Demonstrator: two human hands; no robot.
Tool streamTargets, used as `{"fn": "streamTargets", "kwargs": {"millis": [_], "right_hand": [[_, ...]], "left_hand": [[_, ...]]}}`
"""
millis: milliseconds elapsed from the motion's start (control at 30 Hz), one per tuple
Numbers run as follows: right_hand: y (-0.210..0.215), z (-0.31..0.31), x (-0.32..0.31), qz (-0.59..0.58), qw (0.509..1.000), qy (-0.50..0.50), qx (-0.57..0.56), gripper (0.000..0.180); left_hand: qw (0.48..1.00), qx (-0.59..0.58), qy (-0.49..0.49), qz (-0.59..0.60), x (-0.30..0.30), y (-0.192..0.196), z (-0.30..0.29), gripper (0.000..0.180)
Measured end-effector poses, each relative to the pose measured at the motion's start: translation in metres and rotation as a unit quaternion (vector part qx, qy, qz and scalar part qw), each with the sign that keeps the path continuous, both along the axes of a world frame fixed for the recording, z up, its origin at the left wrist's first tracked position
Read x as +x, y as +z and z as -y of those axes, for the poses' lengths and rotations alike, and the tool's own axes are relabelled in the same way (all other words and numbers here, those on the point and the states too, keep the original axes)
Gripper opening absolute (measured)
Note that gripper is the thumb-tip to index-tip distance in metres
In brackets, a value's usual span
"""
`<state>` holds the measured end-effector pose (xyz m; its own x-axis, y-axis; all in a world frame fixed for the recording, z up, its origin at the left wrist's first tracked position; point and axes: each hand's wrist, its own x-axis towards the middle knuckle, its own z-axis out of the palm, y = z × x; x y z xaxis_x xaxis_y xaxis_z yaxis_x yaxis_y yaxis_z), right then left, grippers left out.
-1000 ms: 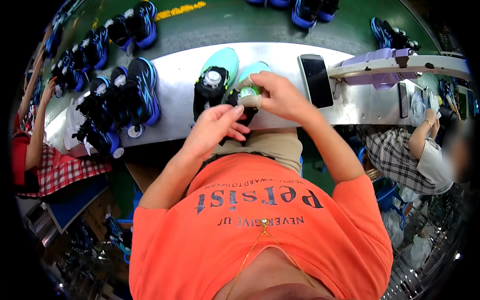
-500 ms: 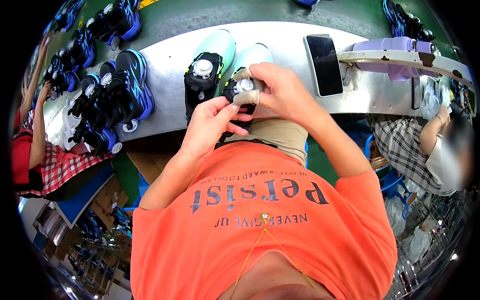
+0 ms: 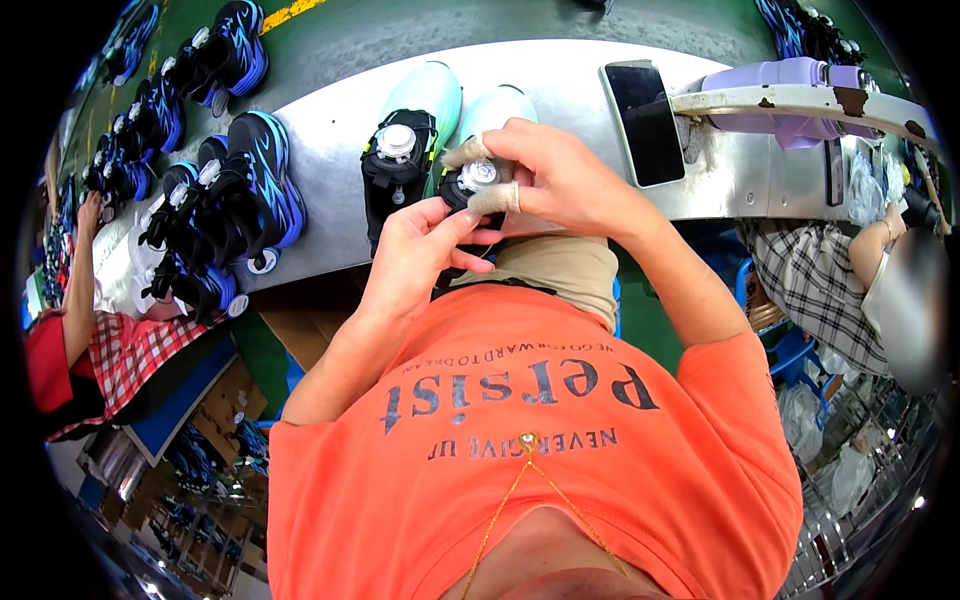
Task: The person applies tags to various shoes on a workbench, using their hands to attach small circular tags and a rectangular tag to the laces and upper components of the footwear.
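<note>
Grey bench, near edge: both hands have drawn closer around the right mint shoe. Right hand now pinches its dial between taped fingers; left hand grips the black upper beneath. Second shoe stands touching, leftward.

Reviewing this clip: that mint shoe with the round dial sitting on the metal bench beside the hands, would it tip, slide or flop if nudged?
The mint shoe rests flat on its broad sole, so it probably would not tip. The metal bench looks smooth and shiny, so a push would likely slide it. Its black upper with the round dial stands up unsupported, suggesting a fairly stiff build, probably light for its size.
</note>
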<state>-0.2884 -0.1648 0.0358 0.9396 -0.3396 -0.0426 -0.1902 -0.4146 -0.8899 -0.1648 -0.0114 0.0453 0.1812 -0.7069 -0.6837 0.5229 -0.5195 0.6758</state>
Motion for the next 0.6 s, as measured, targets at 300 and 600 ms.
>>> {"fn": "streamTargets", "kwargs": {"millis": [300,600], "right_hand": [[-0.002,-0.009,0.001,-0.011,0.996,-0.028,0.089,0.036],[-0.027,0.054,0.056,0.017,0.988,-0.123,-0.092,0.045]], "left_hand": [[1.0,0.001,-0.005,0.003,0.002,-0.001,-0.001,0.021],[0.794,-0.072,-0.081,0.598,0.063,0.042,0.02,0.024]]}}
